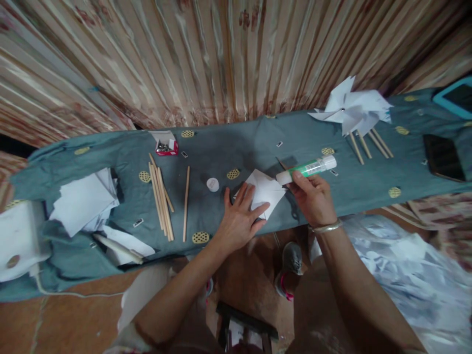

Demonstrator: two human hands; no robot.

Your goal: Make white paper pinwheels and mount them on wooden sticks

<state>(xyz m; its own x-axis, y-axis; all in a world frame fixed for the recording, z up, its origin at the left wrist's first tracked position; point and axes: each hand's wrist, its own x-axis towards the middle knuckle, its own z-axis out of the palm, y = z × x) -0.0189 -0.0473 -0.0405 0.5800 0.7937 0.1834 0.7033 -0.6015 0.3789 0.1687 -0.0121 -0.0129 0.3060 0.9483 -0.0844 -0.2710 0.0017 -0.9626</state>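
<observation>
My left hand (239, 219) lies with fingers spread on a white square of paper (266, 189), pressing it to the cloth-covered table. Slits run in from the paper's corners, as far as I can see. A green and white glue stick (310, 168) is gripped in my right hand (313, 196), with its left end close to the paper's right corner. Beneath that hand a dark, thin tool, perhaps scissors (295, 210), is partly hidden. Just left of the paper is a small white paper disc (213, 185).
Wooden sticks (162, 201) and a red box of small metal pieces (166, 146) lie to the left, near stacked paper (86, 196). Paper pinwheels (350, 105) on sticks and a phone (444, 157) are at right. A plastic bag of paper pieces (409, 270) stands below the table edge.
</observation>
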